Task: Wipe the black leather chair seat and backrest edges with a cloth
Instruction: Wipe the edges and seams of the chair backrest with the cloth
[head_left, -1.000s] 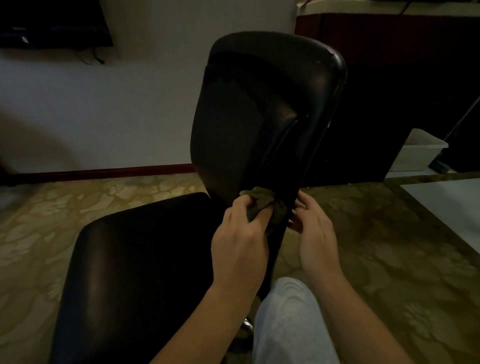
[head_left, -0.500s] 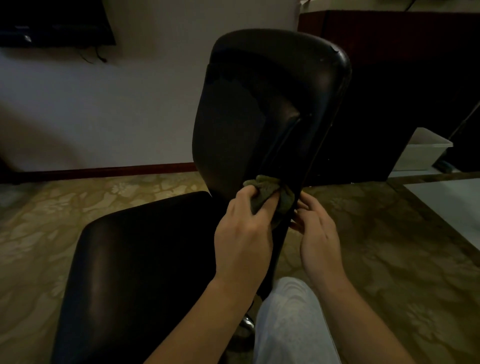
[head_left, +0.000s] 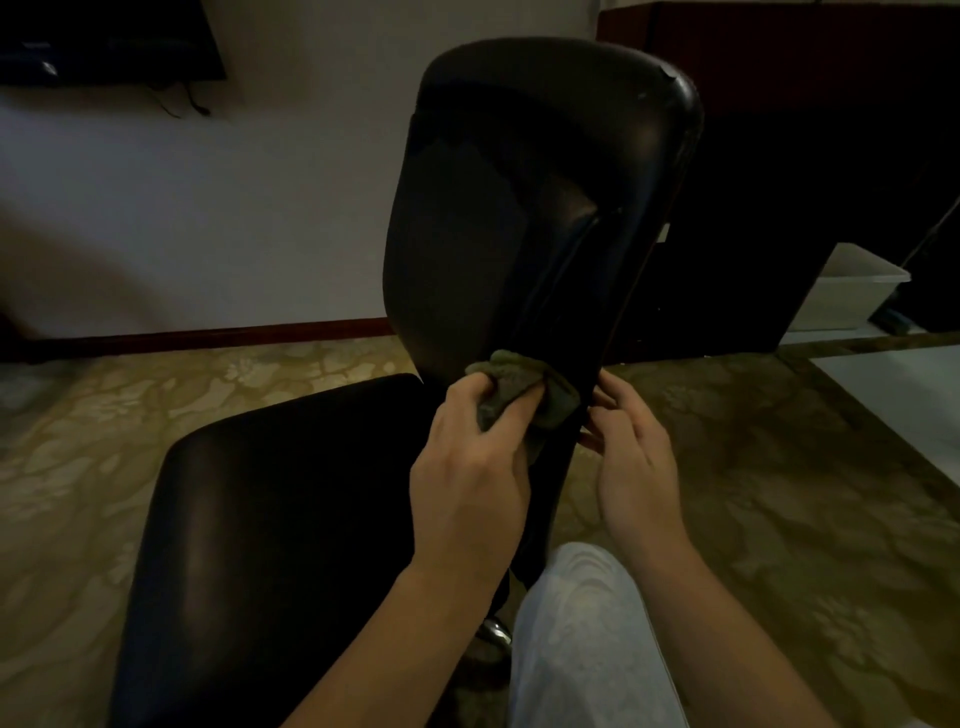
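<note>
A black leather chair stands in front of me, its backrest upright and its seat at the lower left. My left hand is closed on a bunched grey-green cloth, pressing it against the lower side edge of the backrest. My right hand is on the other side of that edge, fingertips touching the backrest's rim just right of the cloth. Its fingers look curled around the edge; the thumb side is hidden behind the chair.
My knee in light trousers is below the hands. A patterned floor surrounds the chair. A white plastic bin and dark cabinet stand at the right, a white wall with a dark screen behind.
The left hand has slid the cloth slightly up the backrest's lower edge. The right hand stays at the rim beside it.
</note>
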